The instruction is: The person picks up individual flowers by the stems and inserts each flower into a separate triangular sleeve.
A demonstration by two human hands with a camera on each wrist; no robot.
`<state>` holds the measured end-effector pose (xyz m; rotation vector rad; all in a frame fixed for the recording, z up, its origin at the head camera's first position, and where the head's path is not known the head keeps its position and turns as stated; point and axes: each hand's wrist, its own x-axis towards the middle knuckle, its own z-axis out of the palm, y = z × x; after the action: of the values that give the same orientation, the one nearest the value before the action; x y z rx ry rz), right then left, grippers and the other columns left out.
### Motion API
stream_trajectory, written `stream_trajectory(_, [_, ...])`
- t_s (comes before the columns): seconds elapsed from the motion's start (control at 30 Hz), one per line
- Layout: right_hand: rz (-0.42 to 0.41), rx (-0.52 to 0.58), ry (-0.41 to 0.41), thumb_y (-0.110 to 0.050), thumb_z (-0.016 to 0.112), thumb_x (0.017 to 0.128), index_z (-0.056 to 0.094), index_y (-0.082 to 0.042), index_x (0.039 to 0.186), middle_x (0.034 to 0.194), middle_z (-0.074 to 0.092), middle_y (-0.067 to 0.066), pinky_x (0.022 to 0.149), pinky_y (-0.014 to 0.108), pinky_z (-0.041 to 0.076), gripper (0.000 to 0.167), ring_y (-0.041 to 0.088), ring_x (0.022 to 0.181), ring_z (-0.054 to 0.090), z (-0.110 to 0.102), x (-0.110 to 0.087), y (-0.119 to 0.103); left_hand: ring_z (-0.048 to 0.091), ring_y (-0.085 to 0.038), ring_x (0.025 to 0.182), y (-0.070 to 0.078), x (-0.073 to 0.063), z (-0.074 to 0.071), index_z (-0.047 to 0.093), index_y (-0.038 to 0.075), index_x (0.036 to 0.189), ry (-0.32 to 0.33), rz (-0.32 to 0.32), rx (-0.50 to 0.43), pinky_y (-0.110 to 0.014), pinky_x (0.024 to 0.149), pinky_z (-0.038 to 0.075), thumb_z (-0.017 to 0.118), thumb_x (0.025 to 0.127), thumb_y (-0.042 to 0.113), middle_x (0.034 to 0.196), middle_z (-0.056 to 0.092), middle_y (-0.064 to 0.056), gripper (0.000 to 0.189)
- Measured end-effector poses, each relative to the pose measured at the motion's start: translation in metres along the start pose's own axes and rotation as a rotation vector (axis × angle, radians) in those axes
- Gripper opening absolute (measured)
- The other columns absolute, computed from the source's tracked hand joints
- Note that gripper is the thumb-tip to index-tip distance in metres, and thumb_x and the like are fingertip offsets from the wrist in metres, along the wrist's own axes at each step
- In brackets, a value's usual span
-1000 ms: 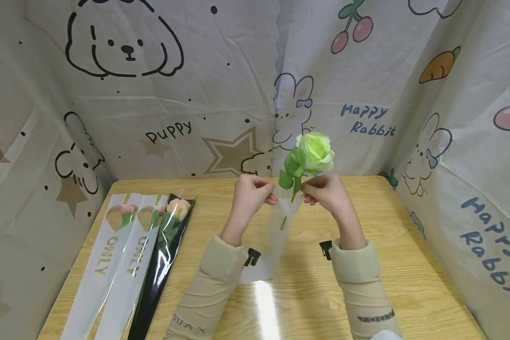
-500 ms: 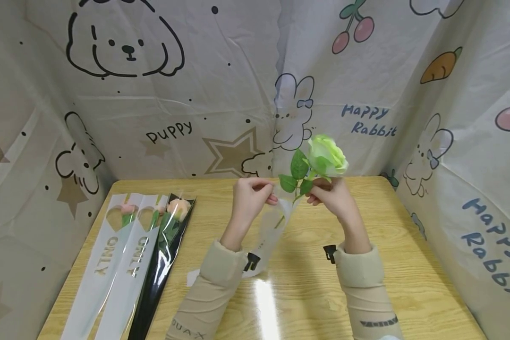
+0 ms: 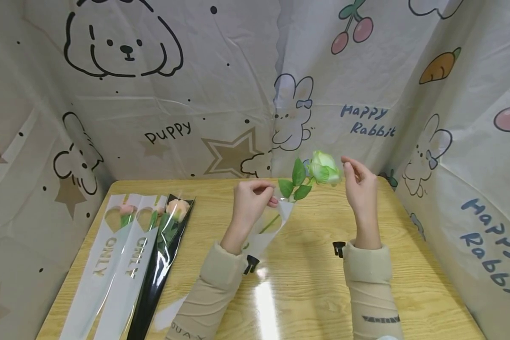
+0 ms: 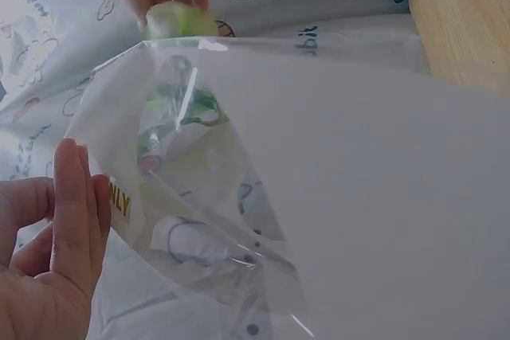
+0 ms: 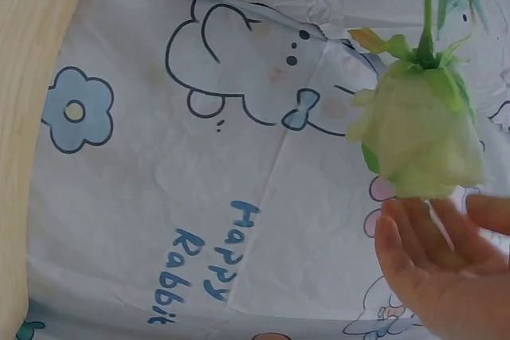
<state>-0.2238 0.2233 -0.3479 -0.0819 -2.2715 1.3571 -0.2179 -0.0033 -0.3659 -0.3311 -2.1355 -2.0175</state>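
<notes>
A pale green rose (image 3: 324, 167) with green leaves sticks out of the mouth of a clear-and-white flower sleeve (image 3: 260, 240). My left hand (image 3: 251, 200) pinches the sleeve's edge near its mouth. In the left wrist view, gold lettering shows beside the fingers (image 4: 72, 212), and leaves appear through the clear panel. The stem runs slantwise down inside the sleeve, whose lower part passes behind my left forearm. My right hand (image 3: 362, 186) is just to the right of the bloom, holding nothing. In the right wrist view its loosely bent fingertips are right at the petals' outer end.
On the table's left lie two white sleeves (image 3: 89, 278) with pink flowers and gold "ONLY" lettering. Next to them is a black sleeve (image 3: 153, 274) with a peach rose (image 3: 178, 208). Printed cloth (image 3: 221, 85) walls in the wooden table (image 3: 408, 283).
My right hand has let go of the rose's stem and moved right, past the bloom. The rose sits lower and leans right. The sleeve has swung leftward under my left forearm.
</notes>
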Motion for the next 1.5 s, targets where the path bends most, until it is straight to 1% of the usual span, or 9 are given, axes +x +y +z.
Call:
stream_trajectory(0.07, [-0.023, 0.021, -0.062, -0.024, 0.047, 0.095, 0.058, 0.003, 0.119, 0.121, 0.058, 0.015, 0.096, 0.037, 0.044, 0.038, 0.025, 0.112, 0.053, 0.001, 0.001, 0.003, 0.063, -0.025, 0.049, -0.001, 0.0, 0.001, 0.068, -0.011, 0.084, -0.006, 0.005, 0.011, -0.025, 0.049, 0.054, 0.053, 0.08, -0.01, 0.067, 0.064, -0.025, 0.015])
stream_trajectory(0.17, [-0.004, 0.047, -0.123, -0.027, 0.049, 0.095, 0.057, 0.005, 0.119, 0.12, 0.058, 0.016, 0.093, 0.031, 0.045, 0.041, 0.025, 0.11, 0.054, 0.004, 0.0, 0.007, 0.063, -0.02, 0.047, -0.001, -0.001, 0.002, 0.068, -0.011, 0.083, -0.013, 0.02, 0.025, -0.025, 0.049, 0.054, 0.053, 0.08, -0.01, 0.066, 0.065, -0.023, 0.015])
stream_trajectory(0.37, [0.009, 0.08, -0.135, -0.026, 0.054, 0.092, 0.059, 0.004, 0.117, 0.116, 0.06, 0.017, 0.087, 0.02, 0.046, 0.04, 0.017, 0.102, 0.056, 0.006, -0.005, 0.004, 0.063, -0.018, 0.047, -0.001, -0.003, 0.004, 0.067, -0.011, 0.083, 0.001, 0.037, 0.059, -0.024, 0.049, 0.054, 0.054, 0.081, -0.008, 0.065, 0.065, -0.019, 0.013])
stream_trajectory(0.57, [-0.042, 0.18, -0.118, -0.008, 0.061, 0.087, 0.065, 0.009, 0.101, 0.101, 0.064, 0.023, 0.075, 0.013, 0.049, 0.022, 0.004, 0.082, 0.059, 0.011, -0.012, -0.01, 0.063, -0.019, 0.046, 0.002, -0.005, 0.008, 0.067, -0.012, 0.083, 0.034, 0.019, 0.082, -0.023, 0.047, 0.054, 0.055, 0.08, -0.007, 0.065, 0.065, -0.02, 0.013])
stream_trajectory(0.7, [-0.062, 0.201, -0.154, -0.005, 0.062, 0.086, 0.065, 0.009, 0.097, 0.098, 0.064, 0.025, 0.074, 0.013, 0.05, 0.019, 0.004, 0.079, 0.06, 0.018, -0.017, -0.013, 0.062, -0.017, 0.046, 0.002, -0.006, 0.01, 0.067, -0.011, 0.084, 0.032, 0.007, 0.102, -0.023, 0.047, 0.053, 0.055, 0.08, -0.006, 0.067, 0.066, -0.02, 0.013])
stream_trajectory(0.9, [-0.106, 0.244, -0.046, -0.001, 0.061, 0.085, 0.064, 0.01, 0.101, 0.1, 0.063, 0.023, 0.078, 0.015, 0.048, 0.019, 0.006, 0.084, 0.058, 0.022, -0.017, -0.003, 0.062, -0.016, 0.047, 0.001, -0.008, 0.011, 0.067, -0.01, 0.085, 0.026, 0.05, 0.128, -0.021, 0.049, 0.053, 0.055, 0.08, -0.005, 0.066, 0.066, -0.017, 0.014])
stream_trajectory(1.0, [-0.093, 0.223, -0.012, -0.003, 0.061, 0.086, 0.064, 0.009, 0.104, 0.102, 0.062, 0.021, 0.08, 0.015, 0.047, 0.022, 0.005, 0.086, 0.057, 0.021, -0.017, 0.002, 0.062, -0.016, 0.046, 0.001, -0.008, 0.011, 0.067, -0.01, 0.085, 0.037, 0.076, 0.143, -0.02, 0.048, 0.053, 0.054, 0.08, -0.005, 0.064, 0.066, -0.016, 0.015])
stream_trajectory(1.27, [0.013, 0.125, -0.1, -0.021, 0.062, 0.088, 0.065, 0.002, 0.108, 0.106, 0.064, 0.016, 0.078, 0.014, 0.047, 0.032, 0.0, 0.086, 0.056, 0.018, -0.019, 0.008, 0.062, -0.015, 0.046, 0.001, -0.008, 0.011, 0.067, -0.01, 0.085, 0.054, 0.125, 0.152, -0.019, 0.049, 0.052, 0.054, 0.08, -0.006, 0.063, 0.066, -0.015, 0.015])
stream_trajectory(1.5, [0.006, 0.207, -0.07, -0.004, 0.063, 0.084, 0.065, 0.011, 0.099, 0.098, 0.063, 0.022, 0.072, 0.01, 0.047, 0.021, -0.001, 0.078, 0.058, 0.018, -0.022, -0.003, 0.062, -0.015, 0.046, 0.0, -0.008, 0.012, 0.067, -0.01, 0.084, 0.06, 0.142, 0.159, -0.019, 0.048, 0.052, 0.054, 0.081, -0.005, 0.062, 0.066, -0.015, 0.015])
